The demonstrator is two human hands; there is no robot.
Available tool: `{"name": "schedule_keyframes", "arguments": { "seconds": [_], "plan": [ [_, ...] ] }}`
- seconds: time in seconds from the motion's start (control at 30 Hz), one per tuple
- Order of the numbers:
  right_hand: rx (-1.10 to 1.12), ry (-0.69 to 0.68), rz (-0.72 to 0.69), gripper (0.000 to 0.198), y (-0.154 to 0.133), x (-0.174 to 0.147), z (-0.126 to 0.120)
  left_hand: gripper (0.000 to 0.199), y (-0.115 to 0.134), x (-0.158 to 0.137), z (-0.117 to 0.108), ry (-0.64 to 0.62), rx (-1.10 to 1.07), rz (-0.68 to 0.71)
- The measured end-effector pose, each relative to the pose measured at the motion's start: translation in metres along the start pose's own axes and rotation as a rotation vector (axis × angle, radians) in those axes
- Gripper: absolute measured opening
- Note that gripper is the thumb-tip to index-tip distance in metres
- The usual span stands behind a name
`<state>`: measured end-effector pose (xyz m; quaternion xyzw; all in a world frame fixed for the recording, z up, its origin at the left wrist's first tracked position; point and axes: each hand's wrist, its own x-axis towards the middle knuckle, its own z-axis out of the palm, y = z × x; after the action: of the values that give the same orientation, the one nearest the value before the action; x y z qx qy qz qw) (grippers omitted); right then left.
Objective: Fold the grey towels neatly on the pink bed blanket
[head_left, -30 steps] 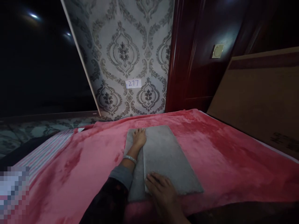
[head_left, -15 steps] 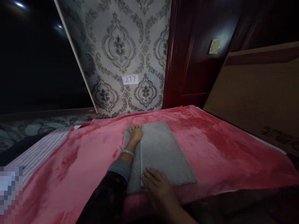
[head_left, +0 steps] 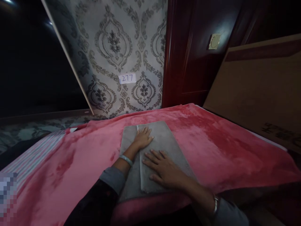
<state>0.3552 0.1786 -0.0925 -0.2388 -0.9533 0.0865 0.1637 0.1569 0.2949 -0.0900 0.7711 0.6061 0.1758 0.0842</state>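
Note:
A folded grey towel (head_left: 164, 138) lies on the pink fleece blanket (head_left: 211, 144) near the bed's front edge. One layer is folded over the other, leaving a narrow strip of the lower layer showing along the left. My left hand (head_left: 143, 138) rests flat on the far part of the towel, fingers apart, a bangle on the wrist. Nearer to me, my right hand (head_left: 163, 169) lies palm down on the top layer, fingers spread. Neither hand grips anything.
Patterned wallpaper (head_left: 122, 47) with a white label reading 277 (head_left: 127, 78) rises behind the bed. A dark red wooden door frame (head_left: 188, 62) stands at the right, a brown board (head_left: 256, 84) beside it. A striped sheet (head_left: 30, 153) shows at the left.
My right hand slid forward from the towel's near edge onto its top layer. My left hand shifted right, from the left strip onto the folded layer. The camera tilted slightly.

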Motion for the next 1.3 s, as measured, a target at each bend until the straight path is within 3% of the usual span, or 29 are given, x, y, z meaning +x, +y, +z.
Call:
{"name": "schedule_keyframes", "arguments": {
  "seconds": [0.4,0.57,0.67,0.73,0.83,0.9,1.0,1.13,1.3],
  "plan": [
    [0.071,0.049,0.007,0.064,-0.007,-0.01,0.003,0.074,-0.013,0.028,-0.004,-0.044,0.038,-0.085],
    [0.157,0.045,-0.129,0.064,-0.018,-0.033,-0.009,0.068,-0.007,0.031,-0.007,-0.028,0.059,-0.109],
    [0.329,0.063,-0.134,0.046,0.006,-0.026,-0.035,0.063,0.006,0.033,-0.014,0.011,0.086,-0.105],
    [0.352,0.176,0.024,0.046,0.039,-0.003,-0.055,0.06,0.014,0.033,-0.017,0.062,0.085,-0.08],
    [0.155,0.261,0.323,0.053,0.092,0.045,-0.072,0.06,0.018,0.032,-0.017,0.126,0.083,-0.063],
    [0.02,0.223,0.433,0.057,0.118,0.073,-0.067,0.062,0.017,0.029,-0.012,0.117,0.114,-0.07],
    [-0.098,0.112,0.446,0.058,0.139,0.095,-0.041,0.063,0.013,0.025,-0.001,0.047,0.186,-0.086],
    [-0.112,0.032,0.492,0.06,0.152,0.091,-0.009,0.065,0.009,0.025,0.004,-0.022,0.247,-0.103],
    [-0.093,-0.006,0.497,0.064,0.163,0.086,-0.004,0.07,0.01,0.028,0.0,-0.036,0.295,-0.163]
  ]
}}
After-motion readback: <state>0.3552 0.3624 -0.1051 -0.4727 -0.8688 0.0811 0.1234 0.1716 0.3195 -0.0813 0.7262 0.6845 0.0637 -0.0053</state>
